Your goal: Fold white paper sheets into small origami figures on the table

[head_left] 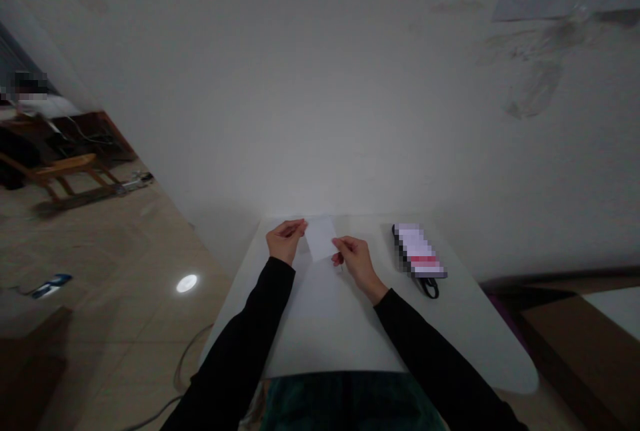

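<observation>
A small white sheet of paper point(321, 239) is held up over the table between my two hands. My left hand point(286, 239) pinches its upper left corner between thumb and fingers. On the other side, my right hand point(356, 257) grips the right edge, also with thumb and fingertips. The paper hangs slightly tilted. Beneath it, a second pale sheet point(314, 294) seems to lie flat on the white table point(370, 344), though its outline is faint.
To the right on the table lies a phone point(419, 251) with a black strap point(430, 287). A white wall point(320, 97) rises behind the table. Cardboard point(585, 337) stands at the lower right. A cable point(185, 357) runs along the floor at left, and a wooden chair point(65, 167) stands farther back.
</observation>
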`<state>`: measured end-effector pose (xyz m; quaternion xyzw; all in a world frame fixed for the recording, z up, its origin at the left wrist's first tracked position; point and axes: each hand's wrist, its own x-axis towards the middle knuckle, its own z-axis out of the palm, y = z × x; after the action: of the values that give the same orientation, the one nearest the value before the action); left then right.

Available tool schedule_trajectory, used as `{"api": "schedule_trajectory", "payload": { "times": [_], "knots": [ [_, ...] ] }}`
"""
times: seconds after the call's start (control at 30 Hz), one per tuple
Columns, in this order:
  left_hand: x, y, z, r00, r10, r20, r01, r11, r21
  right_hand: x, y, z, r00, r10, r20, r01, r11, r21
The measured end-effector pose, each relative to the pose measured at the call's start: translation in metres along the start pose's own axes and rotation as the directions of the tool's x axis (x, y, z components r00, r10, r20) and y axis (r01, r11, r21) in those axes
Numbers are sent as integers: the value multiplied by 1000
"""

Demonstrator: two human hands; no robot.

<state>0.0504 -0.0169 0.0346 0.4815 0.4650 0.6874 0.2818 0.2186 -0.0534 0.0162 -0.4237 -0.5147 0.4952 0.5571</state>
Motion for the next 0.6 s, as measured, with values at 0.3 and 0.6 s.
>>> {"api": "schedule_trajectory", "payload": {
  "times": [0.3,0.6],
  "knots": [
    [-15,2,-5,738,624,257,-649,550,526,-1,-3,-15,872,-477,109,424,624,-656],
    [-25,10,5,425,657,623,-898,216,384,-5,-19,-17,665,-626,407,549,41,-835]
  ]
}}
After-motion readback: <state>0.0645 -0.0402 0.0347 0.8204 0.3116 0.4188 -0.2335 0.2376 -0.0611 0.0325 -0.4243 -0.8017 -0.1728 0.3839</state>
